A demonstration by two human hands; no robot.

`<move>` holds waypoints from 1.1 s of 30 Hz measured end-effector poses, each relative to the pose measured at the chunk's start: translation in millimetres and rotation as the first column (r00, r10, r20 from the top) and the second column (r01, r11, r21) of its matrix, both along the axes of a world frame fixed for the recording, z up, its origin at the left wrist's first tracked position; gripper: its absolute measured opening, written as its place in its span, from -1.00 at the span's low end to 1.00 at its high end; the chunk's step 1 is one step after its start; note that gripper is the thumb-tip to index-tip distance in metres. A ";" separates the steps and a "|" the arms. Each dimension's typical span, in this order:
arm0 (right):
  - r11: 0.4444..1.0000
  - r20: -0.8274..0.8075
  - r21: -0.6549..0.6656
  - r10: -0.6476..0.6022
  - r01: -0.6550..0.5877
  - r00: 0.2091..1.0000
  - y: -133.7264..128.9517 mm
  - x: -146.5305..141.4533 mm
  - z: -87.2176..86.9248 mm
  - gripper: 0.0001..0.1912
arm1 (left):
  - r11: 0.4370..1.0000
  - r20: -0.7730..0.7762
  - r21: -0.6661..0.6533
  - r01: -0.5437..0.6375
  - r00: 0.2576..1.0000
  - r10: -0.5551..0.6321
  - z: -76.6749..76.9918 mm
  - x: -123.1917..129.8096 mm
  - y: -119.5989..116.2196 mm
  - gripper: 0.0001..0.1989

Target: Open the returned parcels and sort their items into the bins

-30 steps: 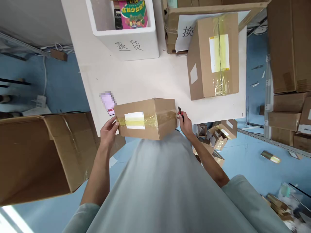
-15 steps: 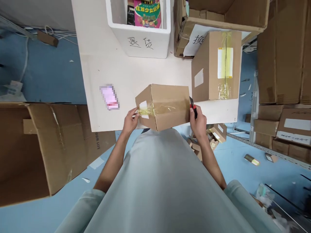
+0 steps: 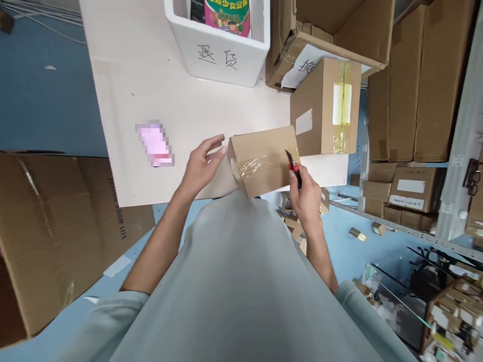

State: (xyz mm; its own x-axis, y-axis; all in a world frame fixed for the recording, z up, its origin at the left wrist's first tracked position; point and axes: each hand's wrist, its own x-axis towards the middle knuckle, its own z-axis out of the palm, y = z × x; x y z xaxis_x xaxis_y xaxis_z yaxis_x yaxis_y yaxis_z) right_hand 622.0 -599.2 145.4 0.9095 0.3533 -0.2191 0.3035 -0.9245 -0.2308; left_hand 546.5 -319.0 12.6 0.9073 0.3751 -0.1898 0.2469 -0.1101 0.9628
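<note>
A brown cardboard box [image 3: 266, 158] with clear tape across its side sits at the table's front edge, close against my body. My left hand [image 3: 204, 158] is just left of it, fingers apart, holding nothing; a small gap seems to separate the fingertips from the box. In my right hand [image 3: 306, 193] is a black and red utility knife [image 3: 295, 171], its dark tip pointing up and left over the box's right end. Whether the blade touches the cardboard I cannot tell.
A larger taped box [image 3: 340, 108] stands on the white table [image 3: 188, 108] at right. Behind are a white foam bin [image 3: 226, 63] holding colourful packages and an open carton [image 3: 362, 45]. A blurred pink item [image 3: 155, 143] lies left. A big carton [image 3: 75, 201] stands left of the table.
My left hand has let go of the box's left end and opened. The box has turned slightly. My right hand has brought the knife from beside the box to over its right end.
</note>
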 end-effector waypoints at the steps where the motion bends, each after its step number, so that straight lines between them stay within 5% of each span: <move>1: 1.000 -0.036 0.011 -0.012 0.013 0.999 4.8 -6.3 1.0 -0.45 | 0.999 0.023 0.002 0.038 0.999 -0.038 10.7 9.2 4.3 -0.41; 4: 0.999 -0.129 0.033 -0.036 0.041 0.991 21.7 -26.4 2.7 -0.47 | 0.986 0.057 0.000 0.168 0.984 -0.168 28.4 36.3 10.6 -0.37; 9: 1.000 -0.230 -0.007 0.013 -0.014 0.973 51.8 -59.3 8.2 -0.47 | 0.958 0.071 -0.042 0.284 0.957 -0.281 24.5 54.6 14.8 -0.47; 19: 0.991 -0.304 -0.132 -0.008 -0.033 0.953 86.8 -73.6 5.9 -0.37 | 0.954 0.089 -0.053 0.294 0.953 -0.289 20.3 51.6 17.9 -0.52; 33: 0.968 -0.348 -0.242 -0.022 -0.067 0.937 119.4 -62.5 43.6 -0.45 | 0.967 0.062 -0.055 0.249 0.967 -0.246 26.6 50.1 14.0 -0.56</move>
State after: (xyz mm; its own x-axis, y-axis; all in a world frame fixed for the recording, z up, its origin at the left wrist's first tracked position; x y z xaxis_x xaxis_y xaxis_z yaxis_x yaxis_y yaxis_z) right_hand 559.6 -479.8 189.0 0.7539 0.2669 -0.6004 0.2675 -0.9593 -0.0906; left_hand 596.6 -305.0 39.2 0.9800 0.1267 -0.1532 0.1664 -0.1008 0.9809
